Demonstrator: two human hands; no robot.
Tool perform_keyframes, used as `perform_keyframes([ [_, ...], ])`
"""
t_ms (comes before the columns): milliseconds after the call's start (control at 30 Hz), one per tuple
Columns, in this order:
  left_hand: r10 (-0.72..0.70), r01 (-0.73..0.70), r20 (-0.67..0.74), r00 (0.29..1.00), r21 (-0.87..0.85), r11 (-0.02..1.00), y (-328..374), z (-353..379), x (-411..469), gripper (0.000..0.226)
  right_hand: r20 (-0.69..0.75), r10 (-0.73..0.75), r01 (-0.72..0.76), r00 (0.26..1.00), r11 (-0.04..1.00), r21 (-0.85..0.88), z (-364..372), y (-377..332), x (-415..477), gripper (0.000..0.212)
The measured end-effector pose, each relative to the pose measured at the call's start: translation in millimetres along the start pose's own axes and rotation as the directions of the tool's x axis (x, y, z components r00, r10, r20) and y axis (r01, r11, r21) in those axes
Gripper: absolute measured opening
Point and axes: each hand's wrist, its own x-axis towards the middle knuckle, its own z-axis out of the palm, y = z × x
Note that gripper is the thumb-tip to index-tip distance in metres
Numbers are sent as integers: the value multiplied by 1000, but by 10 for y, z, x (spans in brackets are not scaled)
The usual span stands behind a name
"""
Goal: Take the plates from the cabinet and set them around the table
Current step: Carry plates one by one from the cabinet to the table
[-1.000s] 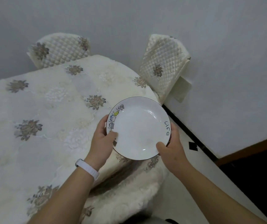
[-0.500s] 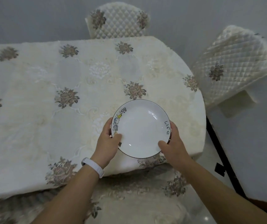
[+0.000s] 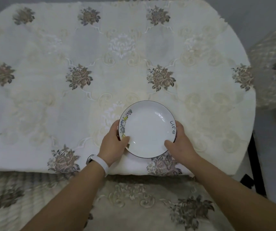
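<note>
Head view, both hands' fingers [image 3: 124,140] curled around plate [image 3: 148,129] rim

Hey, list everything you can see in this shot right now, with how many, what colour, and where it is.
plate: one, white with a dark rim, small cartoon figures on its left edge and the word "Life" on its right edge; over the near edge of the table, held at both sides
tablecloth: one, cream with grey-brown embroidered flowers; covers the whole table and hangs over the near edge
chair cover: one, cream quilted with a flower motif, blurred; at the right edge beside the table
wristband: one, white; on the left wrist
left hand: one; grips the plate's left rim, thumb on top
right hand: one; grips the plate's right rim, thumb on top
</note>
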Motion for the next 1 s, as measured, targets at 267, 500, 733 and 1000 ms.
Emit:
perform_keyframes([
  [267,0,2,-37,999,56,998,-91,82,29,57,4,-8,9,1000,997,-80,-12,78,146,74],
  [500,-40,43,-60,997,41,998,-9,84,-16,58,25,-50,52,998,996,-66,-43,77,131,71],
  [733,-88,90,-171,981,6,996,108,-38,-388,56,35,-45,50,998,986,-157,-284,72,32,60],
  [1000,111,-66,-272,956,168,984,260,-249,-1167,53,147,-290,324,946,817,-477,-562,-75,-311,54],
])
